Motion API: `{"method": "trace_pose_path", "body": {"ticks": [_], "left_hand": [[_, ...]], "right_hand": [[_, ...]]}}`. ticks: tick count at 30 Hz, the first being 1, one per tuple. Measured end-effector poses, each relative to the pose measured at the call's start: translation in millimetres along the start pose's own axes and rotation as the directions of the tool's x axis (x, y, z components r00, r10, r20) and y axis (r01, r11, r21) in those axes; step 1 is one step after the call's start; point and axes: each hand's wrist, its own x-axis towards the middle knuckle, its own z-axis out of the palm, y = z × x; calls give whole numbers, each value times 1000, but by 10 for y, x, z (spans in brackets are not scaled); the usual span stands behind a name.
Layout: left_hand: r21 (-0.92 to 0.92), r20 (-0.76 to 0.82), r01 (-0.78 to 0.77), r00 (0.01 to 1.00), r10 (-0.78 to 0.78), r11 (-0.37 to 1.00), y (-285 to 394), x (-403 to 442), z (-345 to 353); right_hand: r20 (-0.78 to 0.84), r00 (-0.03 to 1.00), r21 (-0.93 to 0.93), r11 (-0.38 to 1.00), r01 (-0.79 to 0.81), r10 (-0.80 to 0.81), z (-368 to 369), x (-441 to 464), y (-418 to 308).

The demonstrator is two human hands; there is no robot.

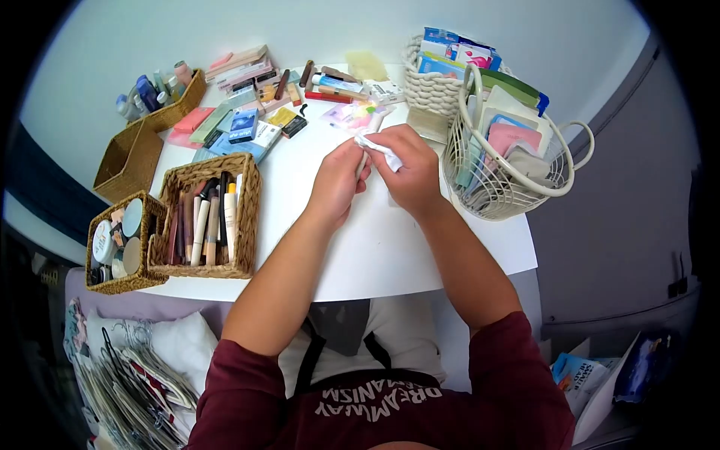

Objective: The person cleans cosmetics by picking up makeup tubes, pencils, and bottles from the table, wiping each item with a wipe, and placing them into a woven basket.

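White tissue (388,155) lies between the hands (339,176) (411,166), pinched by the right (left grips a pale stick (376,122)).

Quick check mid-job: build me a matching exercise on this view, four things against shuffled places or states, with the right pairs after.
Things:
1. Crumpled white tissue
2. Red tube
3. Larger front wicker basket
4. Cream wire basket

Places or states:
A. At the right edge of the white table
B. Packed with slender tubes
C. Held in the right hand
D. Lying toward the table's back

Pairs: 1-C, 2-D, 3-B, 4-A
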Motion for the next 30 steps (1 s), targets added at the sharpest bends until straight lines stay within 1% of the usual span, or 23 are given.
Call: {"method": "trace_pose_path", "body": {"ticks": [3, 5, 6, 7, 8, 9, 12, 14, 15, 16, 18, 19, 22, 23, 26, 27, 30], "left_hand": [[-148, -25, 2, 1000, -6, 989, 30, -8, -8], [-300, -61, -39, 998, 21, 953, 45, -1, -3], [-372, -78, -59, 996, 32, 926, 52, 7, 4], [-410, -154, -107, 987, 48, 906, 76, 21, 14], [-384, -161, -111, 986, 52, 917, 74, 30, 7], [-357, -169, -113, 984, 55, 927, 71, 34, -14], [-271, -166, -154, 980, 111, 950, -11, 90, -140], [-240, -159, -195, 974, 160, 951, -50, 119, -189], [-241, -233, -204, 961, 147, 949, -9, 101, -118], [-164, -230, -166, 965, 126, 972, 18, 84, -86], [-9, -231, -90, 969, 86, 996, 47, 55, -50], [38, -137, -77, 987, 82, 996, 10, 37, -48], [98, -7, 51, 999, -50, 994, 5, -22, 37], [116, 28, 58, 998, -61, 992, 16, -42, 48], [27, 9, 122, 992, -123, 992, -26, -5, 42], [-4, -10, 100, 995, -100, 995, -48, 18, 25], [-107, -92, 6, 996, -16, 994, -50, 50, -11]], "right_hand": [[90, 995, 17, 999, -39, 38, 60, -13, -36], [169, 985, 37, 998, -55, 48, 68, -43, -32], [233, 972, 19, 999, -26, 21, 74, -57, -45], [296, 955, 3, 1000, 2, -3, 89, -73, -65], [357, 934, -11, 999, 30, -24, 103, -83, -79], [382, 924, 6, 1000, 1, -3, 106, -74, -98], [443, 895, -35, 996, 85, -61, 77, -96, -24], [422, 903, -16, 995, 99, -83, -5, -62, 5], [411, 907, -9, 994, 106, -93, -52, -33, 5], [303, 951, -32, 997, 71, -58, -92, -4, -8], [77, 997, -66, 998, 0, 5, -157, 64, -42], [-16, 1000, -101, 995, 18, -20, -185, 88, -38], [-140, 990, -117, 993, 0, -17, -202, 107, -14], [-142, 989, -124, 992, 19, -37, -191, 96, 13], [-21, 999, -105, 994, 27, -29, -144, 43, 63], [20, 999, -80, 996, -48, 50, -106, 9, 48], [208, 978, -113, 992, 55, -31, -30, -25, 21]]}}
